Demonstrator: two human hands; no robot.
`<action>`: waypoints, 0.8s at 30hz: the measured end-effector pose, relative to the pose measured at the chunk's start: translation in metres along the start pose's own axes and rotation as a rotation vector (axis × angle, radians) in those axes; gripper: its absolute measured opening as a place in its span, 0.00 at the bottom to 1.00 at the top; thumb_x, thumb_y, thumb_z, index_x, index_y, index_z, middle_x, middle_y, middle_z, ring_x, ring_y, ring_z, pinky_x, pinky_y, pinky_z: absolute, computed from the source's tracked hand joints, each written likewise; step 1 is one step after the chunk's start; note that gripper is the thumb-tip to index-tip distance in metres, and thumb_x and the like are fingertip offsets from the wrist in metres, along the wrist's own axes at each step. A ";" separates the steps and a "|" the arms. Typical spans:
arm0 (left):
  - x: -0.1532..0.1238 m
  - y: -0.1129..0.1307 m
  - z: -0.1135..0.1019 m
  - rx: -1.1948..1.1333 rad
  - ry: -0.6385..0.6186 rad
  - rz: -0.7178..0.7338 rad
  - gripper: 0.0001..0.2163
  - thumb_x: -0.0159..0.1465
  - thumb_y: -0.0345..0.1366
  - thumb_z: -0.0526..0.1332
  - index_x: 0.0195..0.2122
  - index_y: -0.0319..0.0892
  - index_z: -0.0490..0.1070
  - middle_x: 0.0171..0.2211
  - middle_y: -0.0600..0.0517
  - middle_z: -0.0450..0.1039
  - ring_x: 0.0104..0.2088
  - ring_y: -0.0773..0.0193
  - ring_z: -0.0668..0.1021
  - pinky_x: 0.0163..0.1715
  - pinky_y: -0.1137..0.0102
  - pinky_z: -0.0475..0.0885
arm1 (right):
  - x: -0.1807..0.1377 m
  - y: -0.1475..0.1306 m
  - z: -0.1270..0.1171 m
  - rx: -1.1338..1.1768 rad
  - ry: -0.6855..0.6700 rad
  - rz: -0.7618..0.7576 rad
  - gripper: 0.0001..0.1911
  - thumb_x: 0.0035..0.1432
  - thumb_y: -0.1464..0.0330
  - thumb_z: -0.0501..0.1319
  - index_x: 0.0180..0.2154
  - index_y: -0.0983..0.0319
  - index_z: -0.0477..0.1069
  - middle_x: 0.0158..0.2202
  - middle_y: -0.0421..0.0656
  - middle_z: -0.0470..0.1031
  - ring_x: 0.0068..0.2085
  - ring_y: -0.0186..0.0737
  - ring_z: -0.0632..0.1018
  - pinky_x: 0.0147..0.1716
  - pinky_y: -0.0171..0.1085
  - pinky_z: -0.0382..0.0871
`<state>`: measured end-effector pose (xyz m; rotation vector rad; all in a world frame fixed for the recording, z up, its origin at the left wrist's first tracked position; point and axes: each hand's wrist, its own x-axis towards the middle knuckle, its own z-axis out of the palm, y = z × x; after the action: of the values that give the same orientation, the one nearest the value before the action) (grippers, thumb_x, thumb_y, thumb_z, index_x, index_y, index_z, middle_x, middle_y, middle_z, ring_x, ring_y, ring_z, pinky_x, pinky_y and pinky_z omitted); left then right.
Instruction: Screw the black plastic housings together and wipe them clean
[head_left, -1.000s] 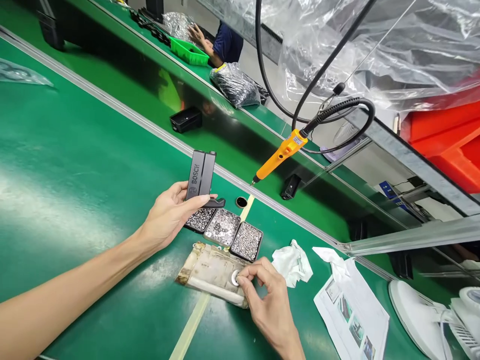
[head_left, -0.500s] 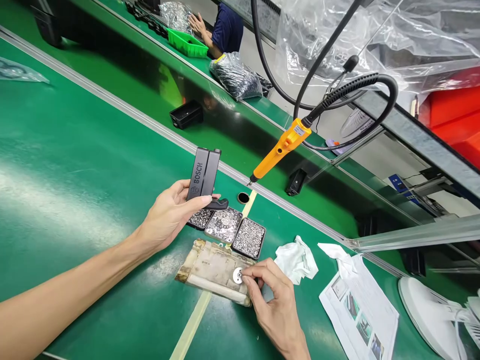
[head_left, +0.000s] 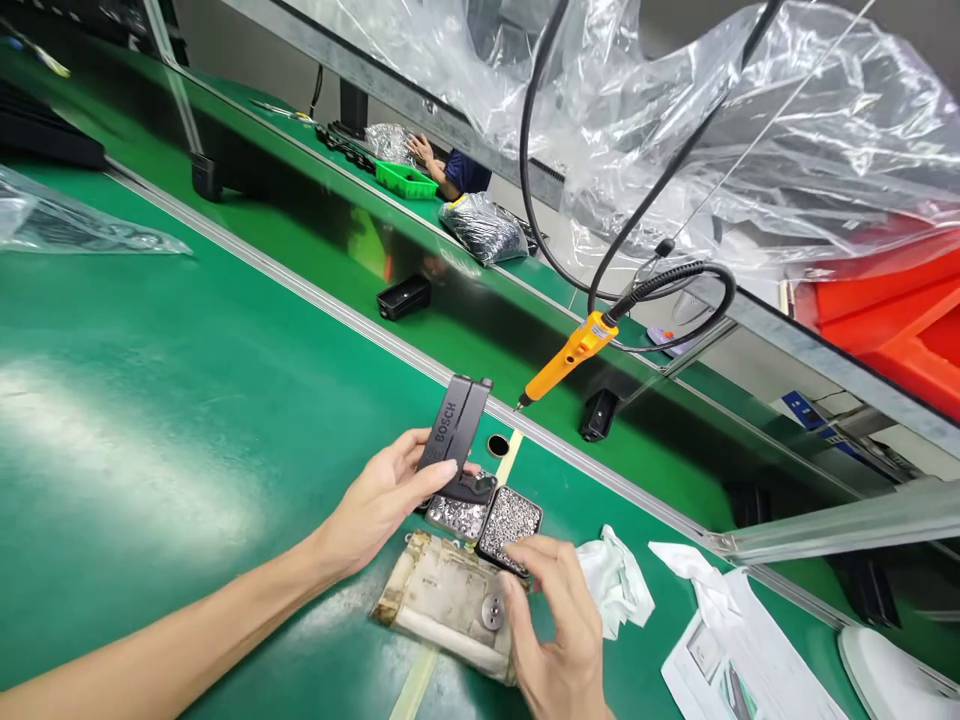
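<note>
My left hand (head_left: 386, 500) grips a black plastic part marked BOSCH (head_left: 451, 430) and holds it upright above small black trays of silver screws (head_left: 511, 520). My right hand (head_left: 551, 625) hovers with loosely curled fingers. Its fingertips reach the near edge of the right tray, and nothing shows between them. A round silver washer (head_left: 493, 612) lies on a stained, worn pad (head_left: 439, 600) just left of my right thumb.
An orange electric screwdriver (head_left: 570, 352) hangs on a black cable over the belt. A white cloth (head_left: 619, 585) and a printed sheet (head_left: 739, 655) lie to the right. Black parts (head_left: 403, 297) sit on the conveyor. A co-worker's hand (head_left: 422, 152) works at a green tray (head_left: 405, 180).
My right hand has let go of the washer on the pad and moved its fingers up to the screw tray. The view has tilted upward. My left hand has kept hold of the black part.
</note>
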<state>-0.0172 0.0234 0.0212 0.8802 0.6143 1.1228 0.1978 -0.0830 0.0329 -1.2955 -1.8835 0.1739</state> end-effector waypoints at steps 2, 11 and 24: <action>-0.002 -0.002 0.000 0.052 -0.028 0.011 0.22 0.65 0.44 0.72 0.56 0.43 0.69 0.58 0.43 0.75 0.59 0.49 0.77 0.58 0.59 0.75 | 0.009 -0.008 0.004 -0.051 -0.009 -0.021 0.22 0.68 0.76 0.60 0.61 0.55 0.69 0.54 0.49 0.73 0.55 0.45 0.76 0.52 0.44 0.77; -0.014 -0.005 0.005 -0.032 -0.192 -0.034 0.22 0.67 0.43 0.70 0.58 0.44 0.68 0.61 0.43 0.72 0.62 0.49 0.74 0.61 0.59 0.71 | 0.030 -0.020 0.025 -0.215 -0.016 -0.258 0.39 0.66 0.78 0.62 0.73 0.55 0.53 0.60 0.50 0.75 0.61 0.50 0.76 0.56 0.50 0.78; -0.010 0.015 -0.005 0.109 -0.396 -0.059 0.34 0.58 0.40 0.77 0.64 0.51 0.68 0.62 0.46 0.71 0.61 0.49 0.75 0.62 0.59 0.72 | 0.003 -0.005 -0.006 0.914 -0.004 0.447 0.32 0.69 0.50 0.58 0.69 0.54 0.62 0.58 0.57 0.77 0.46 0.51 0.85 0.41 0.46 0.84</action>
<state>-0.0316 0.0179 0.0309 1.1359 0.3722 0.8353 0.1984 -0.0851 0.0410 -1.0090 -1.2078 1.1206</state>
